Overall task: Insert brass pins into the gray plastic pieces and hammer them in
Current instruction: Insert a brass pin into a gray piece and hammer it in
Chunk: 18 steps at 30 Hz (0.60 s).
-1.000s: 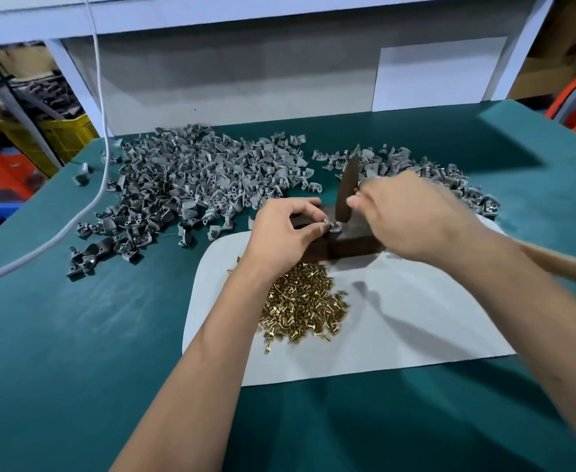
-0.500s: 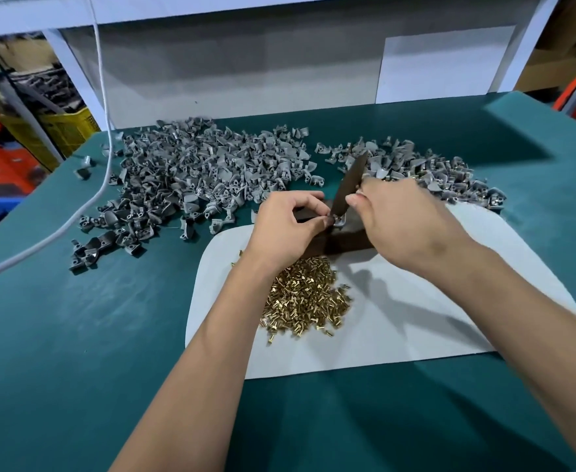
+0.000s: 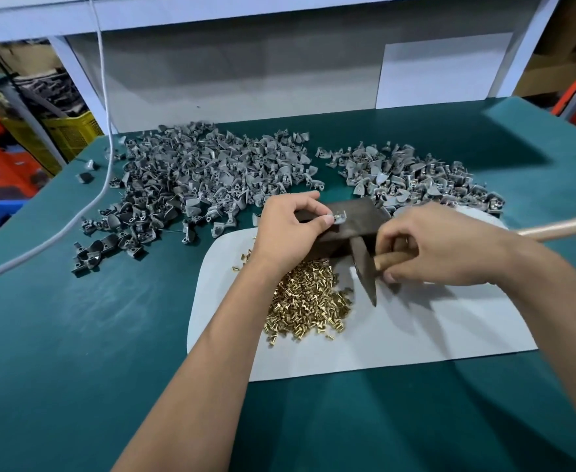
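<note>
The gray plastic piece pinched at the left hand is largely covered by the fingers; whether a brass pin sits in it is too small to tell. The dark block is partly hidden behind both hands. The hammer head is motion-blurred, and its wooden handle passes under the right hand and is cut off at the right frame edge. Both forearms run out of the bottom edge. Part of the brass pins heap lies hidden beneath the left wrist.
</note>
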Motion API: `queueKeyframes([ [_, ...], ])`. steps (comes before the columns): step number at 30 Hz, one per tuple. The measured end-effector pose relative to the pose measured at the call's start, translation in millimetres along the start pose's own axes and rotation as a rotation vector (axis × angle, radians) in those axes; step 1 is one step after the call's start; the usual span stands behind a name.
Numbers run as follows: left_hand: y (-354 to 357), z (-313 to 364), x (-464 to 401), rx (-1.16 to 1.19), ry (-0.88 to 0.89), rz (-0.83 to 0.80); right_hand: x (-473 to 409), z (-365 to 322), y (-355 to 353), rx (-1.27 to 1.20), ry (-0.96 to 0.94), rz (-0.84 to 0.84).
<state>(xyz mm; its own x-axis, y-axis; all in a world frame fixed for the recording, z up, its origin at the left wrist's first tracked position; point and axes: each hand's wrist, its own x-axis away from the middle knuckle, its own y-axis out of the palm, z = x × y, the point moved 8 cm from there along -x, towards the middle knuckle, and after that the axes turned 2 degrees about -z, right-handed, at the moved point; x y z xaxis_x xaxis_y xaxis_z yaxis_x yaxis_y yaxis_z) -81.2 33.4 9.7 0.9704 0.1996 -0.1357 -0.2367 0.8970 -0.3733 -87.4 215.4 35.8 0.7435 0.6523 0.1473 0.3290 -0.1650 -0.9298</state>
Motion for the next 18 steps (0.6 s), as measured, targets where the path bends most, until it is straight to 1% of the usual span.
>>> queueKeyframes([
  [4,1,0,1,0.111,-0.032,-0.025,5,8,11,0.029,0.069,-0.057],
  [6,1,1,1,0.137,-0.038,-0.03,7,7,4,0.026,0.065,-0.019],
  [8,2,2,3,0.146,-0.047,-0.035,5,2,-11,0.019,0.027,0.119],
  [10,2,4,4,0.131,-0.051,-0.035,0,-5,-27,-0.039,-0.04,0.323],
  [11,1,5,4,0.122,-0.049,-0.036,-4,-10,-30,-0.063,-0.072,0.4],
  [12,2,6,5,0.118,-0.047,-0.038,-9,-13,-29,-0.069,-0.094,0.441],
  [15,2,8,6,0.102,-0.031,-0.054,-21,-21,-14,-0.064,-0.17,0.489],
  [18,2,11,6,0.114,-0.006,-0.058,-20,-22,-13,-0.126,-0.24,0.616],
])
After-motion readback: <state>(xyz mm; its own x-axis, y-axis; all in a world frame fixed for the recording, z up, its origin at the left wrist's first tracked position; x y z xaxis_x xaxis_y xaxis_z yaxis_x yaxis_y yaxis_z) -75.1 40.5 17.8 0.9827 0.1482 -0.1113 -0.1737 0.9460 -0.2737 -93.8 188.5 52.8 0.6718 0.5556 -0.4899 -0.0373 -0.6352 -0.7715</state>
